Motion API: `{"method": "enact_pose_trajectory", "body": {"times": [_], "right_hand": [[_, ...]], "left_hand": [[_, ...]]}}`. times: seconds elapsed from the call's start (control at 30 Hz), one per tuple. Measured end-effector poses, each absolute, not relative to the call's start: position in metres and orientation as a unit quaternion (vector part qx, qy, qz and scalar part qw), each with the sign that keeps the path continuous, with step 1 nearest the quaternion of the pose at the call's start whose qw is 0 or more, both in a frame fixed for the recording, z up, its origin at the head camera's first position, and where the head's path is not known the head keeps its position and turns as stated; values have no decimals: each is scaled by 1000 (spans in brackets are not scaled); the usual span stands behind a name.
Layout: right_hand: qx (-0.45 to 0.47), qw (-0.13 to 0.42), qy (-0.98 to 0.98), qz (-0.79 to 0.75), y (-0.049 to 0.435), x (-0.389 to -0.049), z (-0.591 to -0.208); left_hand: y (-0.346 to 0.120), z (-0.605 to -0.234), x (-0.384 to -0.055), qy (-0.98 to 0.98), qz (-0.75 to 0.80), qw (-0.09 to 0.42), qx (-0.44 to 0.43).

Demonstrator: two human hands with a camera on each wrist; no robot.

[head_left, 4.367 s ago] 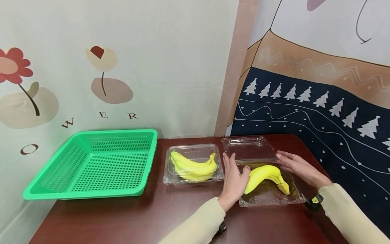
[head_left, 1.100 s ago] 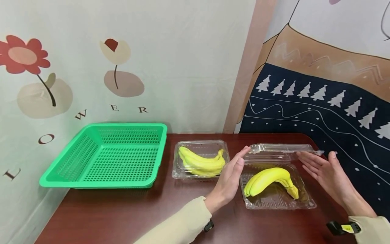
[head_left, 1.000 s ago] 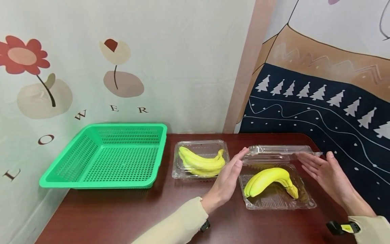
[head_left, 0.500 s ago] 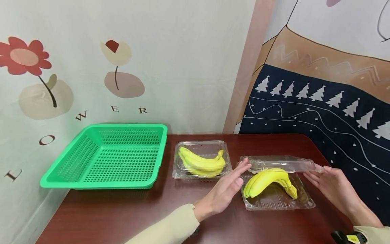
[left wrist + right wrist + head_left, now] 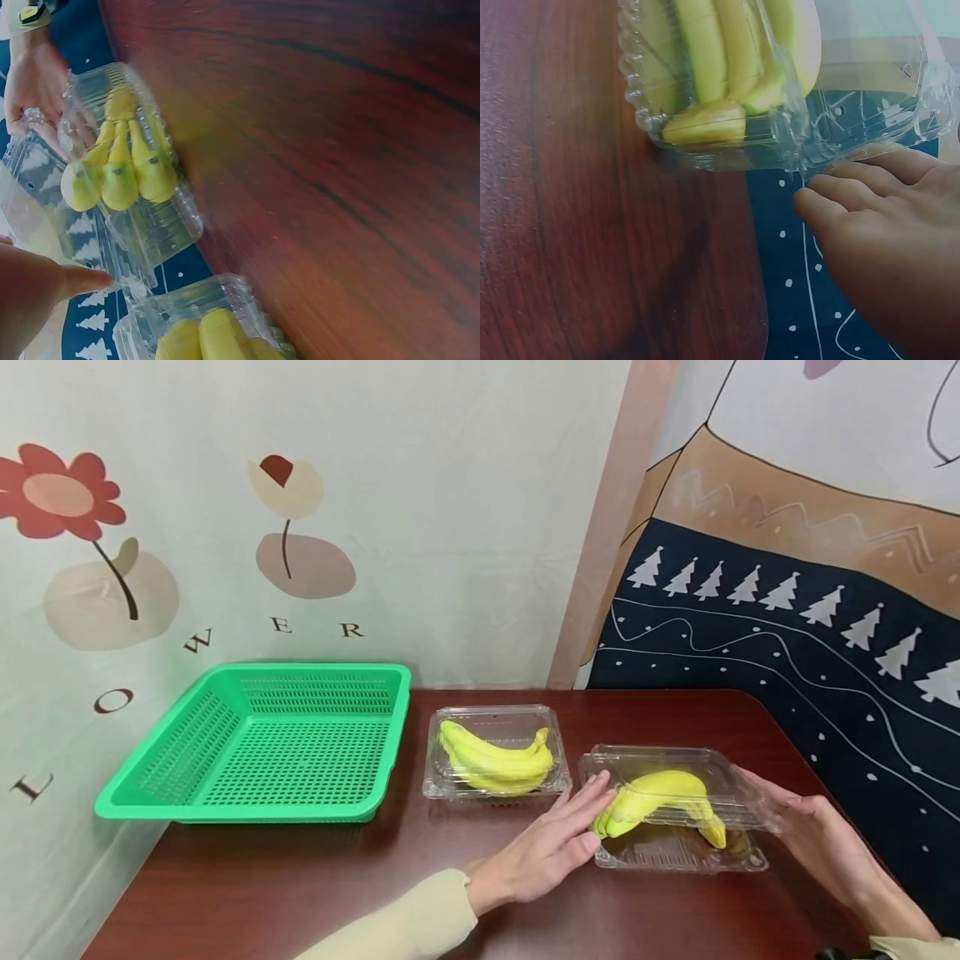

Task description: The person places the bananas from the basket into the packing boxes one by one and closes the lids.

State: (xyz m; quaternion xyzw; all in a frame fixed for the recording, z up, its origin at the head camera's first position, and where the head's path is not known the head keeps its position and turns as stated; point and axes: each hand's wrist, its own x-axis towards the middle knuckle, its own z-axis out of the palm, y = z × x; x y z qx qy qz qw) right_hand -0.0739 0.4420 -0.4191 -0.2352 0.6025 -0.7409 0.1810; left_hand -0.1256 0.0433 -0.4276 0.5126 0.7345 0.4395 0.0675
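On the right, a clear plastic clamshell box (image 5: pixel 678 862) holds a bunch of yellow bananas (image 5: pixel 663 791). Its hinged lid (image 5: pixel 701 764) slants down over the fruit, with a gap along the front. My left hand (image 5: pixel 536 852) lies along the box's left side, fingers extended and fingertips right at the lid's edge. At the other side my right hand (image 5: pixel 821 843) touches the lid's right edge with nearly straight fingers. In the right wrist view, the right-hand fingers (image 5: pixel 862 184) lie flat against the clear plastic. The bananas show through the lid in the left wrist view.
A second clamshell box (image 5: pixel 487 714), closed over bananas (image 5: pixel 495 764), sits just left of the first. Farther left stands a green perforated basket (image 5: pixel 375 818). The dark red wooden table (image 5: pixel 600 914) ends at fabric backdrops behind and to the right.
The lid, lying back behind the box at first, has swung up and forward over the bananas. Both hands have come toward me with it. The other box and basket stay put.
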Motion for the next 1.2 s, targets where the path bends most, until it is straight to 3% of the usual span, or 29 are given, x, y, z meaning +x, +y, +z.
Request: {"method": "enact_pose_trajectory", "body": {"times": [0.27, 0.6, 0.9, 1.2], "right_hand": [[-223, 146, 678, -685, 439, -68, -427], [-202, 144, 681, -689, 436, -62, -435], [-153, 63, 773, -612, 433, -56, -441], [-155, 45, 798, -580, 433, -53, -445]], "left_hand": [[36, -436, -119, 746, 399, 79, 528], [34, -441, -117, 749, 381, 86, 536], [37, -442, -111, 780, 360, 76, 507], [44, -441, -104, 789, 417, 65, 446]]}}
